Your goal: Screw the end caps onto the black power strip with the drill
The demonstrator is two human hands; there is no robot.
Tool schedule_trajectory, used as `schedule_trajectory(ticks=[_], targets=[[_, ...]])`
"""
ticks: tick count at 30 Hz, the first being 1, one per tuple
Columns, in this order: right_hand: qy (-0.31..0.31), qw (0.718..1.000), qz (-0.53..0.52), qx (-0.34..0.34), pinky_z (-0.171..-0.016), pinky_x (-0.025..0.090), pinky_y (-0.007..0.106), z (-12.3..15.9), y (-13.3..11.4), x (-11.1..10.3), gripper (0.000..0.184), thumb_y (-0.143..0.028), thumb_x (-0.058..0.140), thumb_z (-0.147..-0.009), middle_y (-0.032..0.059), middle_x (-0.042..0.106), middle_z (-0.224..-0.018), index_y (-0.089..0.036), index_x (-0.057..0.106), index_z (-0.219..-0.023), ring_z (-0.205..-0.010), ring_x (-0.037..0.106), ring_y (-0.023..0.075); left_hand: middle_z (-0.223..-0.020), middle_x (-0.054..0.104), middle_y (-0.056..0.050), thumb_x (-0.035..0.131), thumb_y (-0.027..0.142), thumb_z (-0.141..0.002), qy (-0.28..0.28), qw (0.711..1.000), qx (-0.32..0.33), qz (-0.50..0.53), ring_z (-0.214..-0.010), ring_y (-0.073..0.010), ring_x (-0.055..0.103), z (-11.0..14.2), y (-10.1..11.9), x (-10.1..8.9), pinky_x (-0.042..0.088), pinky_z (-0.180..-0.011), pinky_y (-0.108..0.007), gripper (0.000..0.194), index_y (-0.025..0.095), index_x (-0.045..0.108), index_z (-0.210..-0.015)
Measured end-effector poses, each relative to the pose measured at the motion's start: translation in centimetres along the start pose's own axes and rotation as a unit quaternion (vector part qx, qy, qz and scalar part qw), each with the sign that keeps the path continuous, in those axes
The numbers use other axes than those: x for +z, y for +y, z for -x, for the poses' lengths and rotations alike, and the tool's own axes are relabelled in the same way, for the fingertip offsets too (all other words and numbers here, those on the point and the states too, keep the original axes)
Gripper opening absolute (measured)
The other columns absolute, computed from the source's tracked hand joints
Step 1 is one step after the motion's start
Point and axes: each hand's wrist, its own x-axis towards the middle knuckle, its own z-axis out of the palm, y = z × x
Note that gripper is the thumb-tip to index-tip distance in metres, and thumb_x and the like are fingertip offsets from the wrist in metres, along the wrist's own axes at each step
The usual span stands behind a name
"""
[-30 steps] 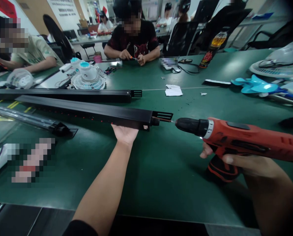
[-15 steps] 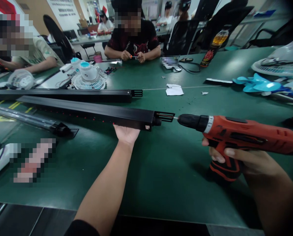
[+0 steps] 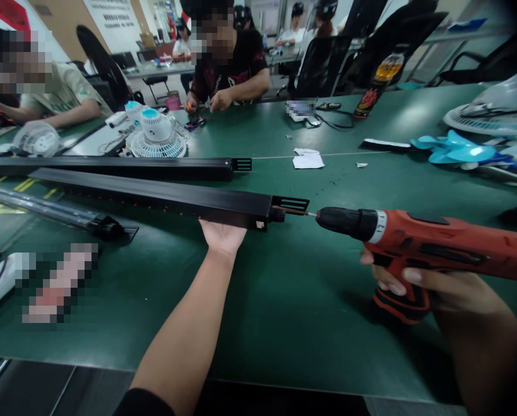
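A long black rectangular metal bar (image 3: 167,196) lies lengthwise at the left, with a slotted bracket (image 3: 296,203) and a round black knob (image 3: 278,215) at its right end. My left hand (image 3: 222,236) holds the bar from below near that end, palm up; the fingers are hidden behind it. In my right hand (image 3: 436,286) is a red cordless drill (image 3: 440,240), its black chuck pointing left. A thin silver and brownish shaft (image 3: 299,212) runs from the chuck to the bar's end, beside the bracket. How deep it reaches I cannot see.
A second black bar (image 3: 154,166) lies behind, and a plastic-wrapped one (image 3: 67,211) nearer left. White fans (image 3: 157,136), paper (image 3: 307,159), a bottle (image 3: 373,86) and blue fan blades (image 3: 453,149) rest on the green table (image 3: 284,323). A co-worker (image 3: 232,63) sits opposite.
The drill shifts slightly right and its angle wavers, the shaft staying at the bar's end. My left hand and the bar barely move. The person opposite leans and moves their hands to the left.
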Motion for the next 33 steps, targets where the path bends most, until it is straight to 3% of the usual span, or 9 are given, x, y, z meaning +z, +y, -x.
schedule_trajectory(ticks=[11,16,20,26,31,33], targets=[[-0.005,1.000,0.004,-0.002,-0.037,0.049,0.026,-0.19,-0.16,-0.12,0.027,-0.048,0.097,-0.110,0.0026,0.071,-0.062,-0.027,0.103,-0.126,-0.045,0.058,0.0176,-0.157,0.086,-0.016,0.028,0.066,-0.130,0.004,1.000,-0.005,0.005,-0.168,-0.0400,0.072,0.17,-0.02,0.27,0.058,-0.144,-0.064,0.072,0.028,0.077,-0.166],[0.012,1.000,-0.005,0.004,-0.039,0.054,0.028,0.05,0.39,-0.70,0.026,-0.044,0.099,-0.108,0.0076,0.083,-0.078,-0.026,0.102,-0.126,-0.048,0.065,0.0182,-0.160,0.085,-0.016,0.030,0.069,-0.129,-0.008,1.000,0.000,-0.005,-0.165,-0.0399,0.074,0.27,-0.08,0.22,0.062,-0.140,-0.061,0.073,0.029,0.076,-0.167],[-0.010,1.000,-0.011,0.001,-0.038,0.054,0.029,0.04,0.44,-0.78,0.026,-0.042,0.096,-0.109,0.0038,0.073,-0.064,-0.026,0.102,-0.129,-0.048,0.065,0.0215,-0.160,0.085,-0.016,0.035,0.067,-0.128,-0.016,1.000,0.009,-0.002,-0.167,-0.0419,0.072,0.05,-0.19,-0.15,0.062,-0.140,-0.064,0.069,0.030,0.074,-0.171],[0.007,1.000,0.000,-0.001,-0.038,0.054,0.028,0.37,0.13,-0.42,0.029,-0.048,0.098,-0.108,0.0056,0.075,-0.066,-0.026,0.102,-0.127,-0.049,0.063,0.0203,-0.161,0.085,-0.016,0.032,0.067,-0.129,-0.014,1.000,0.005,-0.006,-0.170,-0.0415,0.070,-0.16,-0.19,-0.38,0.060,-0.142,-0.066,0.070,0.029,0.076,-0.169],[0.007,1.000,-0.016,-0.005,-0.043,0.057,0.026,0.29,0.39,-0.54,0.029,-0.050,0.098,-0.109,0.0087,0.086,-0.087,-0.029,0.102,-0.129,-0.051,0.067,0.0169,-0.163,0.084,-0.017,0.029,0.067,-0.129,-0.010,1.000,0.001,-0.012,-0.172,-0.0404,0.068,0.11,-0.16,0.08,0.059,-0.144,-0.062,0.072,0.028,0.077,-0.166],[-0.003,1.000,-0.022,0.000,-0.044,0.059,0.025,0.26,0.61,-0.71,0.029,-0.049,0.098,-0.109,0.0072,0.084,-0.084,-0.029,0.102,-0.129,-0.051,0.068,0.0166,-0.167,0.082,-0.016,0.029,0.067,-0.130,-0.005,1.000,0.001,-0.011,-0.173,-0.0396,0.068,0.19,-0.17,0.23,0.059,-0.144,-0.060,0.072,0.027,0.077,-0.165]])
